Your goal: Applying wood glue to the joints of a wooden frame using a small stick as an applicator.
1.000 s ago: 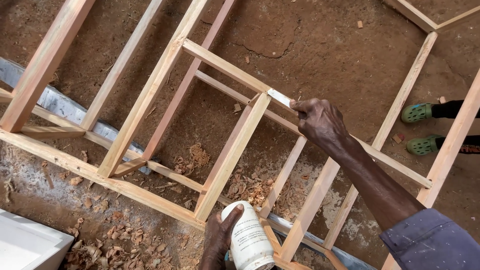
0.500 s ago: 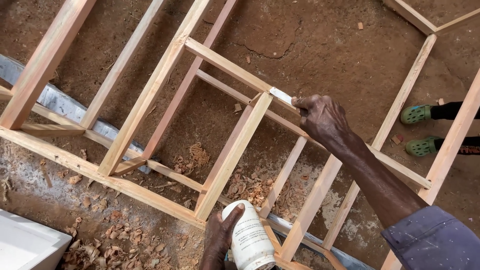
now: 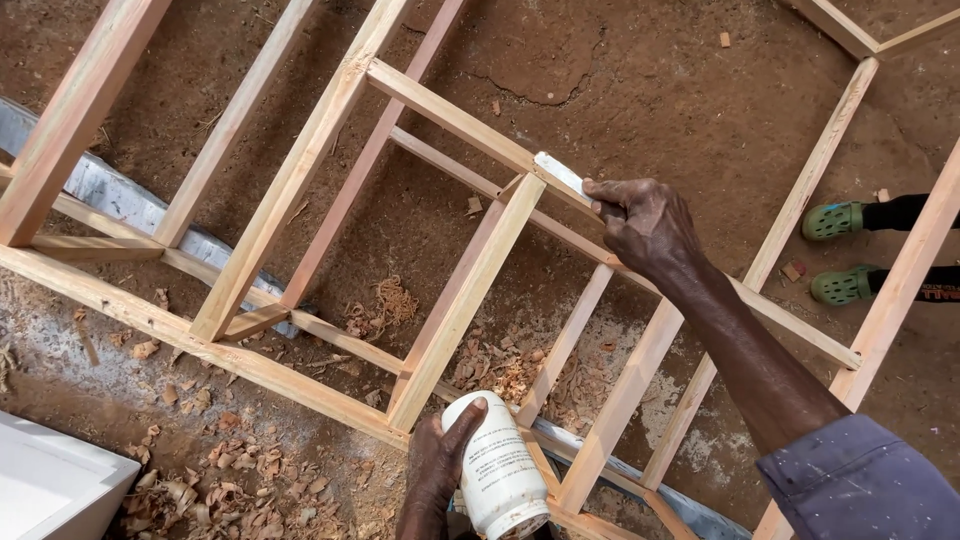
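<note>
- A small pale flat piece point(image 3: 560, 178), likely a scraper or spreader, lies pressed along the top of a joint in the wooden frame point(image 3: 450, 310), where an upright rail meets a long cross rail.
- The right hand point(image 3: 645, 225) is closed around one end of that piece, fingers curled tight, holding it flat against the wood just beside the joint.
- Nearer the camera than the joint, the left hand point(image 3: 440, 470) wraps a white plastic bottle point(image 3: 497, 470), forefinger laid up its side; the bottle tilts with its cap end down at the bottom edge of view.
- The step in hand appears to be working an adhesive or filler into the joint; the next move seems to call for steady pressure along the rail and the bottle kept ready.
- Below the frame, wood shavings point(image 3: 500, 370) litter the reddish earth floor point(image 3: 650, 90).
- Well right of the joint, another person's green clogs point(image 3: 838, 250) stand on the floor.
</note>
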